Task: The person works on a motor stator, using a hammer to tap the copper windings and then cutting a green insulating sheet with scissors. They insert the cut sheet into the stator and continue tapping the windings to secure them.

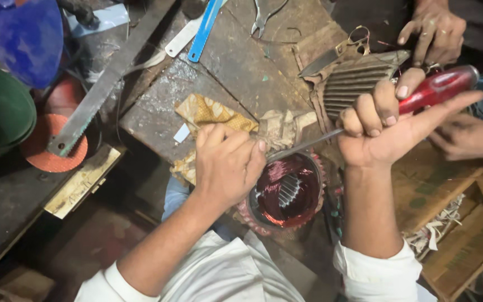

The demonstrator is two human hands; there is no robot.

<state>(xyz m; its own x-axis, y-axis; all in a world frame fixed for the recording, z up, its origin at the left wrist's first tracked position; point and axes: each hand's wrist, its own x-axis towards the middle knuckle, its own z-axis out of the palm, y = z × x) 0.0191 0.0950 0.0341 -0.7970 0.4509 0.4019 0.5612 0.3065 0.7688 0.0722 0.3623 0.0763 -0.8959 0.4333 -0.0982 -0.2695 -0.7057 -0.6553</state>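
Left hand point(227, 162) curled palm-down on the rim of the copper-wound motor stator point(286, 193) in the lap, right hand point(384, 126) raised with fingers wrapped round the red-handled screwdriver point(431, 89), blade angled down to the stator rim, another person's hands point(437, 33) on the ribbed metal core point(353, 84) beyond.

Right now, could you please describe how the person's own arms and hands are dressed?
Both hands are bare: the left hand and right hand wear no gloves or visible rings. White sleeves are pushed up on both arms, leaving the forearms uncovered. No watch or markings show.
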